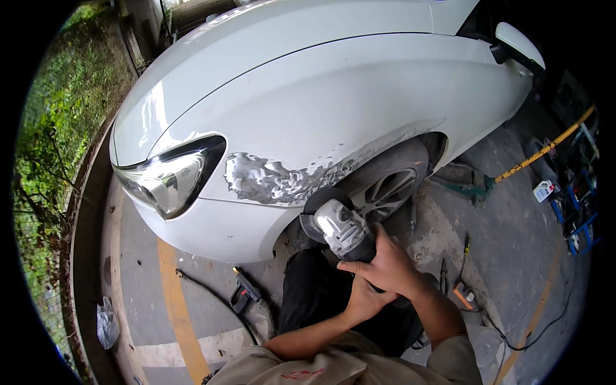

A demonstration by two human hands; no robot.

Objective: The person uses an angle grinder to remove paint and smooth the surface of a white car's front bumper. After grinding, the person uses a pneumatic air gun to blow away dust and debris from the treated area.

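Left hand (364,300) and right hand (388,266), fingers of both closed around the body of a grey angle grinder (340,228), its disc against the bare-metal sanded patch (276,181) on a white car's front fender (333,109), beside the front wheel (385,186).

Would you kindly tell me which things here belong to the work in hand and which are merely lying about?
In use: angle grinder, right hand, left hand, bare-metal patch on white fender.

Lying about: black tool, plastic bag, white bottle, yellow-handled jack.
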